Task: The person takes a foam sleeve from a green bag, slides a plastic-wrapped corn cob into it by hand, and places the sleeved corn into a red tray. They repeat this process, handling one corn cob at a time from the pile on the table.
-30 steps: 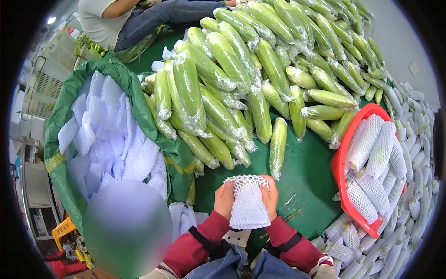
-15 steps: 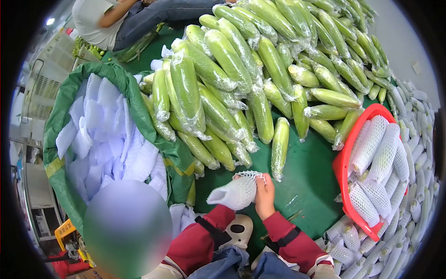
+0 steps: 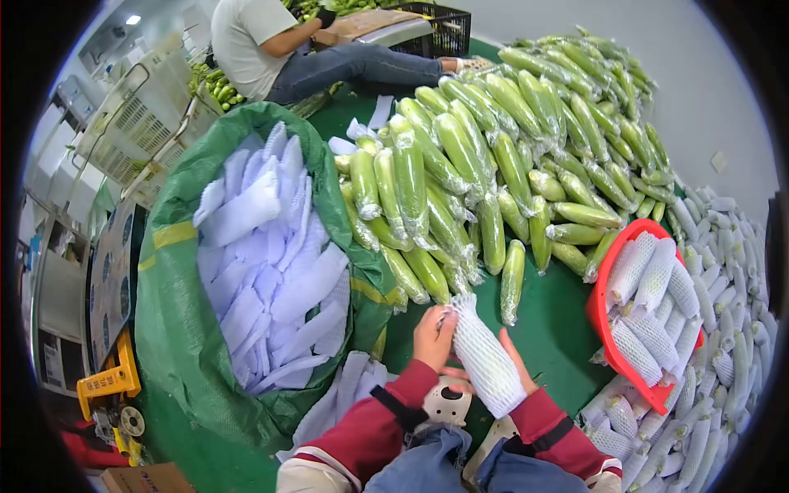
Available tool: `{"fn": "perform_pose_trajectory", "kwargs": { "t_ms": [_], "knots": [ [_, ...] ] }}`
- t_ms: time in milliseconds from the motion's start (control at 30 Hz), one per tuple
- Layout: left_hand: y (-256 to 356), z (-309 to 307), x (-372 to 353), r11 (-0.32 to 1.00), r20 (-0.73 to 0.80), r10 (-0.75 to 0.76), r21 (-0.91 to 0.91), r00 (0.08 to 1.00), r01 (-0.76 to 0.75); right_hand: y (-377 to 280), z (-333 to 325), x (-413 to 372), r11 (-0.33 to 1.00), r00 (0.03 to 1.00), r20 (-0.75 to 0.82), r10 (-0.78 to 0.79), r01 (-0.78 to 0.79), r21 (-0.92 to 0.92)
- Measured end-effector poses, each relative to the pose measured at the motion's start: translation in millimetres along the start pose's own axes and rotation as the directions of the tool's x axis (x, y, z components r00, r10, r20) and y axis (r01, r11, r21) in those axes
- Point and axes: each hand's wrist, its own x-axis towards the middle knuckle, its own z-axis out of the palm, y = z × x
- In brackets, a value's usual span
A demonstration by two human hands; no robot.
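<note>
Sleeve (image 3: pixel 486 361) of white foam net, filled out into a long round shape, lies slanted between both hands, its far end gathered to a narrow tip. What is inside I cannot tell. The left hand (image 3: pixel 434 335) grips its upper part from the left. The right hand (image 3: pixel 518 370) clasps the lower part from beneath. Just beyond the hands lies a pile (image 3: pixel 493 156) of green vegetables in clear film. Right of the right hand stands a red basket (image 3: pixel 598 306) of netted ones. Left of the left hand is a green sack (image 3: pixel 177 329) with empty sleeves.

Grey wall (image 3: pixel 715 99) behind green floor mat (image 3: pixel 559 329) (ceiling light (image 3: pixel 133 19) lit).
</note>
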Motion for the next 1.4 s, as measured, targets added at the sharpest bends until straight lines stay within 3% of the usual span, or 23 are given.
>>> {"fn": "perform_pose_trajectory", "kwargs": {
  "t_ms": [100, 133, 167, 233, 267, 300, 433, 500, 600, 700, 767, 800, 867, 933, 1000, 1033, 1067, 1100, 1167, 1200, 1267, 1333, 1400],
  "knots": [
    [15.8, -52.9, 30.8, 0.867, 0.174, 0.335, 0.327, 0.926, -0.375, 3.3, -19.2, -3.9, 0.998, 0.988, 0.139, 0.070, -0.069, -0.011],
    [35.9, -74.2, 44.0, 0.767, 0.120, 0.292, 0.563, 0.949, -0.307, -1.2, -10.0, -5.9, 0.992, 0.982, 0.157, 0.104, -0.115, 0.057],
    [30.3, -93.4, 66.0, 0.582, 0.111, 0.306, 0.764, 0.945, -0.279, -7.0, -3.4, -3.3, 0.993, 0.988, 0.130, 0.083, -0.071, -0.089],
    [4.7, -135.4, 105.0, 0.663, -0.051, 0.327, 0.724, 0.944, -0.190, -17.2, 20.5, -4.3, 0.994, 0.989, 0.142, -0.050, 0.063, -0.090],
    [-31.6, -166.8, 117.9, 0.497, -0.042, 0.492, 0.834, 0.870, -0.241, -24.6, 22.1, -1.9, 0.990, 0.982, 0.159, -0.102, 0.116, -0.079],
    [-48.0, -192.8, 124.9, 0.465, -0.139, 0.220, 0.885, 0.966, 0.021, -31.3, 19.6, 3.0, 0.977, 0.956, 0.232, -0.181, 0.202, -0.069],
    [-69.9, -241.2, 134.8, 0.520, 0.086, 0.158, 0.839, 0.984, -0.157, -58.6, 11.7, -36.1, 0.864, 0.874, 0.113, -0.473, 0.485, -0.134],
    [-27.8, -227.9, 136.1, 0.509, 0.167, -0.123, 0.857, 0.978, -0.082, -79.3, -2.4, -80.2, 0.678, 0.722, 0.017, -0.692, 0.657, -0.329],
    [9.4, -211.2, 125.6, 0.536, 0.256, 0.067, 0.806, 0.964, -0.251, -129.6, -12.0, -160.8, 0.358, 0.324, -0.177, -0.929, 0.670, -0.651],
    [70.4, -173.3, 107.4, 0.588, 0.287, 0.221, 0.723, 0.932, -0.362, -188.7, -16.4, -220.4, 0.167, 0.012, -0.175, -0.984, 0.376, -0.911],
    [94.5, -145.7, 101.3, 0.678, 0.234, 0.328, 0.617, 0.915, -0.400, -238.2, -75.3, -249.7, 0.036, -0.028, -0.045, -0.999, 0.263, -0.964],
    [102.0, -129.0, 100.7, 0.770, 0.175, 0.371, 0.491, 0.912, -0.408, -254.7, -108.2, -260.3, -0.024, 0.043, 0.022, -0.999, -0.057, -0.998],
    [102.4, -103.4, 100.6, 0.934, 0.103, 0.321, 0.127, 0.941, -0.333, -276.3, -155.6, -263.3, -0.212, 0.235, 0.080, -0.969, -0.617, -0.758],
    [99.4, -70.3, 91.5, 0.977, 0.125, 0.181, -0.137, 0.976, -0.163, -270.7, -122.1, -232.1, -0.417, 0.221, 0.372, -0.902, -0.672, -0.613],
    [78.7, -33.8, 77.5, 0.995, 0.271, 0.066, -0.092, 0.960, -0.042, -234.1, -67.8, -190.4, -0.559, 0.231, 0.607, -0.760, -0.708, -0.431],
    [97.1, -9.3, 63.7, 0.963, 0.416, -0.030, -0.233, 0.909, 0.139, -202.4, -38.1, -163.6, -0.307, 0.321, 0.238, -0.917, -0.187, -0.933],
    [96.6, 9.3, 51.1, 0.945, 0.549, -0.127, -0.185, 0.826, 0.268, -168.3, -15.9, -131.4, 0.293, 0.585, -0.071, -0.808, 0.295, -0.909],
    [90.1, 26.7, 42.3, 0.915, 0.670, -0.208, -0.125, 0.713, 0.384, -149.1, -11.3, -101.8, 0.548, 0.862, -0.098, -0.497, 0.224, -0.806],
    [56.7, 59.5, 20.7, 0.821, 0.805, -0.200, -0.173, 0.558, 0.544, -96.9, -22.6, -64.5, 0.767, 0.943, -0.211, -0.258, 0.067, -0.638],
    [41.2, 60.7, 20.9, 0.971, 0.717, -0.071, -0.111, 0.694, 0.213, -80.6, -37.8, -44.4, 0.811, 0.936, -0.245, -0.252, 0.066, -0.581],
    [18.2, 60.0, 18.1, 0.885, 0.577, 0.286, 0.147, 0.765, -0.441, -63.3, -71.8, -26.6, 0.915, 0.943, -0.312, -0.116, -0.021, -0.403],
    [16.5, 60.5, 18.7, 0.949, 0.522, 0.183, 0.126, 0.833, -0.288, -45.1, -88.9, -27.1, 0.982, 0.959, -0.278, 0.053, -0.101, -0.161],
    [8.3, 58.2, 20.2, 0.978, 0.578, -0.023, 0.181, 0.816, -0.100, -28.1, -84.2, -15.0, 0.991, 0.926, -0.376, -0.014, -0.037, -0.128]
  ]
}}
